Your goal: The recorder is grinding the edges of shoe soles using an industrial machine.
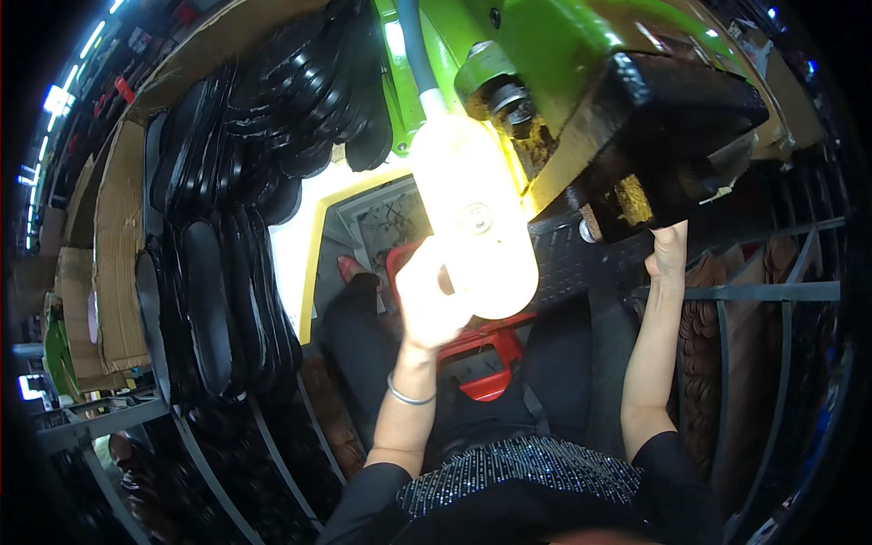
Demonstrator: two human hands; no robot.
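Note:
A glaring oblong lamp [490, 272] on a grey flexible neck hangs in front of a green machine [563, 45]. Close against the lamp's lower left side is my left hand [429, 300], washed out by the light. Its fingers are partly behind the lamp, so what they hold does not show. My right hand [668, 250] reaches up under the machine's dark, greasy head [672, 127]. Its fingertips are hidden there, with a worn yellow-marked block [633, 202] just to their left.
Many black shoe soles [213, 309] are stacked in a cardboard box [118, 272] on the left. Metal racks stand low on both sides, with brown soles [699, 363] in the right one. A red plastic piece [490, 377] shows between my legs.

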